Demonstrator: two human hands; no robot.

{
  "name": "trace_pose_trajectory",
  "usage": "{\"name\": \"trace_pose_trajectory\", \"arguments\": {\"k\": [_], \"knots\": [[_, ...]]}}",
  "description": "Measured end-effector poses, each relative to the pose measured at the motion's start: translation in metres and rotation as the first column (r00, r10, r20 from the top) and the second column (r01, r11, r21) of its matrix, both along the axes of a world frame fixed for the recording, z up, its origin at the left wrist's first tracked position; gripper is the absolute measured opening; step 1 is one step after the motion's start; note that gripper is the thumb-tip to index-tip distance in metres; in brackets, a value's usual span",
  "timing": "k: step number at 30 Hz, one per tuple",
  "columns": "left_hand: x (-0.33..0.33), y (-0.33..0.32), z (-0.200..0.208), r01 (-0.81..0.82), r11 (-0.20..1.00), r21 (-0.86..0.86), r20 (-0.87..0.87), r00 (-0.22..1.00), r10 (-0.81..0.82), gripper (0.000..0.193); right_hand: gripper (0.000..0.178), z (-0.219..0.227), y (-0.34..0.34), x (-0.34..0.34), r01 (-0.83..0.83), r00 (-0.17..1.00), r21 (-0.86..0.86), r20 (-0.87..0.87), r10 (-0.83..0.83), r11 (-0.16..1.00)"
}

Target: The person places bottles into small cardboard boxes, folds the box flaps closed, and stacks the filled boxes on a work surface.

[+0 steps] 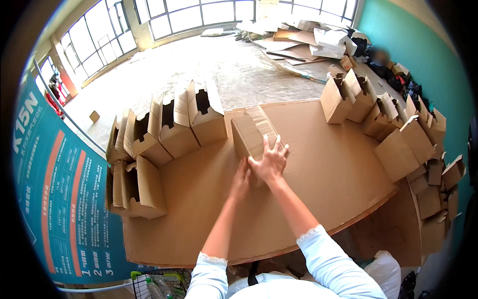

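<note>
A brown cardboard box (245,134) stands on the cardboard-topped table in front of me, its upper face closed and crossed by a pale strip. My right hand (271,160) rests over the near part of its top, fingers spread and thumb pointing left. Against the box's near left side lies my left hand (241,180), its fingers stretched out and slightly blurred. The underside of the box and part of its near end are hidden by my hands.
Several open-topped cardboard boxes (205,112) line the table's left side. More open boxes (336,101) stand along its right side, some piled beyond the edge (429,199). A teal banner (59,199) hangs at left. Flattened cardboard (294,49) lies on the floor behind.
</note>
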State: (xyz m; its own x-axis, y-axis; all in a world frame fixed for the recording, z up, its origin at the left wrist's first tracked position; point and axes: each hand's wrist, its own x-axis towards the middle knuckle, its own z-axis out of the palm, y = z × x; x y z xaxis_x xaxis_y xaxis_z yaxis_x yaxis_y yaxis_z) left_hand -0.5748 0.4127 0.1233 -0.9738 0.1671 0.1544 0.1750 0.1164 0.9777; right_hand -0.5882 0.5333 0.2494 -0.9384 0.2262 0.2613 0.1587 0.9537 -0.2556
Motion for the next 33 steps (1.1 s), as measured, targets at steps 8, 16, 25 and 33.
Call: {"name": "trace_pose_trajectory", "arguments": {"k": [8, 16, 25, 33], "knots": [[0.177, -0.053, -0.011, -0.109, 0.553, -0.826, -0.102, 0.994, 0.043, 0.059, 0.099, 0.014, -0.044, -0.134, 0.054, 0.993, -0.063, 0.107, -0.047, 0.997], [0.186, -0.054, -0.005, -0.142, 0.536, -0.832, -0.167, 0.986, 0.002, 0.053, 0.097, 0.014, -0.058, -0.194, 0.091, 0.983, -0.109, 0.166, -0.072, 0.990], [0.184, -0.056, -0.013, -0.170, 0.571, -0.803, -0.186, 0.982, 0.031, 0.050, 0.089, 0.017, 0.024, -0.218, -0.035, 0.984, -0.461, 0.139, 0.111, 0.887], [0.184, -0.053, -0.006, -0.153, 0.547, -0.823, -0.170, 0.985, 0.021, 0.053, 0.033, 0.000, 0.358, -0.230, 0.326, 0.914, 0.140, -0.298, -0.274, 0.935]]}}
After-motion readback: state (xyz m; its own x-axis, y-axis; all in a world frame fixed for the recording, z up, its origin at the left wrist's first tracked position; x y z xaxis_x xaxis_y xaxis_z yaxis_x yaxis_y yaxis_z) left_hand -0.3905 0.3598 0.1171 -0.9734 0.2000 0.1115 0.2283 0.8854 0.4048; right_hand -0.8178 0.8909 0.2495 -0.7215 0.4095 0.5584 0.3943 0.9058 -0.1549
